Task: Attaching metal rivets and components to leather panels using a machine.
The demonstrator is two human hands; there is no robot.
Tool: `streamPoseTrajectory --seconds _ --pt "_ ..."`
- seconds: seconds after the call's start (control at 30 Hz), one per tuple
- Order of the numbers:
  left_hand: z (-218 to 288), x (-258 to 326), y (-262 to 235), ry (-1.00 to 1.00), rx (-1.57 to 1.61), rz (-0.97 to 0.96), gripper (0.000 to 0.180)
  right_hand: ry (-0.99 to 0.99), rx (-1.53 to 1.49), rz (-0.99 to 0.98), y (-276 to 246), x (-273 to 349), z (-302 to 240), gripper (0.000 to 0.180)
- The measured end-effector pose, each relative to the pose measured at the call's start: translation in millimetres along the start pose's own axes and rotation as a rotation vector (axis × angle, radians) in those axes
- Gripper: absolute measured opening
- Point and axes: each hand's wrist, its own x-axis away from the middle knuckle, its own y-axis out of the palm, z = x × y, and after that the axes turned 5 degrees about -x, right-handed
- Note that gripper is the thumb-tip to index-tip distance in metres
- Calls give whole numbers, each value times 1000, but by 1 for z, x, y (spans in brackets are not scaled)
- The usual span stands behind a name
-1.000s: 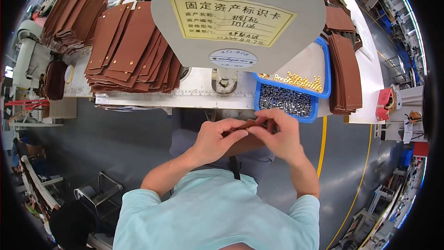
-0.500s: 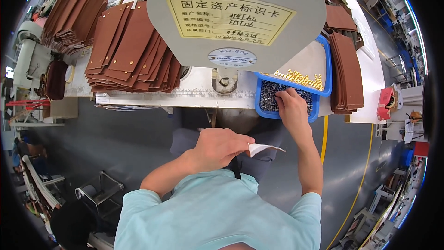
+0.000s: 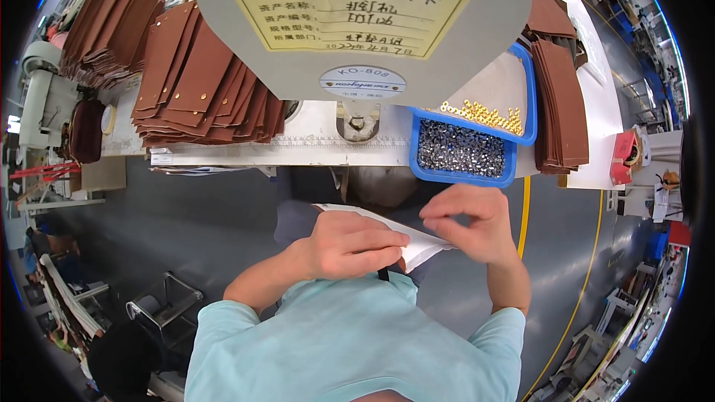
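My left hand (image 3: 350, 246) grips a flat pale piece (image 3: 417, 242), thumb and fingers clamped over its near edge. The piece looks thin and sheet-like, whitish on the side facing me, with a pointed corner sticking out to the right; can't tell the material. It sits low in front of my chest, well below the table (image 3: 298, 150) edge. My right hand (image 3: 477, 223) is just right of it, fingers pinched together at the piece's right end, touching it; whether something small is held in the pinch, can't tell.

Far side: a blue tray (image 3: 465, 150) of small silver bits just beyond the right hand, a second blue tray (image 3: 525, 97) with gold bits behind it. Stacks of brown leather pieces (image 3: 201, 82) fan out far left, another brown stack (image 3: 562, 104) far right. A grey machine head (image 3: 365, 22) with a yellow label looms at top centre.
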Motion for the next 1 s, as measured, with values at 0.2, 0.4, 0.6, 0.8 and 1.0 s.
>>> streamPoseTrajectory --seconds 0.2,0.4,0.6,0.8,1.0 --pt "4 -2 -2 9 -15 -41 19 100 -73 -237 3 1 -16 14" --pt "5 1 -4 -7 64 -35 17 153 -108 -287 6 0 -19 13" --pt "6 -2 -1 7 66 -5 18 189 -124 -291 5 -3 -19 12" --pt "10 -2 -8 -4 -21 -28 18 318 -189 -230 6 0 -23 11" --pt "10 -1 -5 -24 29 -6 20 165 -121 -228 10 3 -19 13"
